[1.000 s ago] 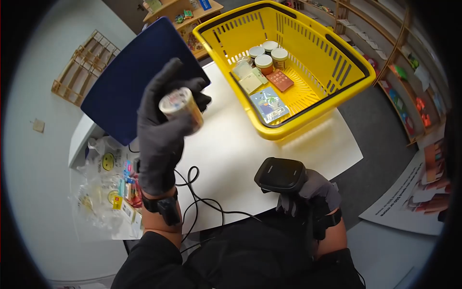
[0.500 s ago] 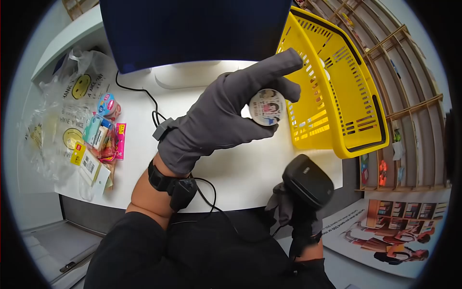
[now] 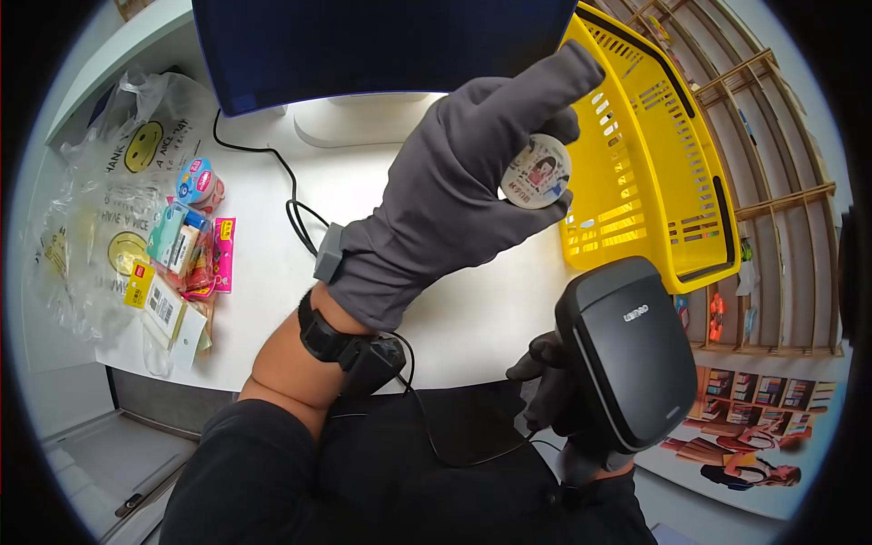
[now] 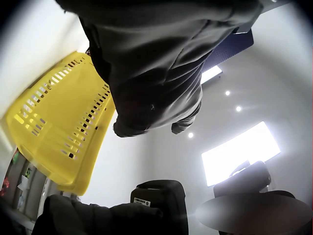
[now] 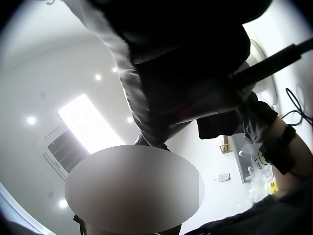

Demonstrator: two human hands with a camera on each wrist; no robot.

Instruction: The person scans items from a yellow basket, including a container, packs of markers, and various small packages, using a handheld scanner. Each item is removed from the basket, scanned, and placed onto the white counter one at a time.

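In the head view my gloved left hand [image 3: 454, 173] pinches a small round jar [image 3: 537, 173] by its sides, its printed white lid facing up, between the monitor and the yellow basket [image 3: 627, 182]. My gloved right hand [image 3: 554, 391] grips a black handheld scanner [image 3: 627, 352] at the table's front right; the device hides part of that hand. The left wrist view shows the left glove [image 4: 151, 73] from close up, with the jar hidden. Dark glove fabric of the right hand [image 5: 181, 73] fills the top of the right wrist view.
A dark monitor [image 3: 381, 50] stands at the back of the white table [image 3: 436, 327]. On the left lie a clear plastic bag [image 3: 91, 200] and several small packaged goods [image 3: 182, 245]. A black cable [image 3: 289, 182] runs across the tabletop. Shelves [image 3: 772, 182] stand beyond the basket.
The view has turned down from the basket's inside to the table. My left hand has moved right with the jar since half a second ago, and the scanner has come up larger in view.
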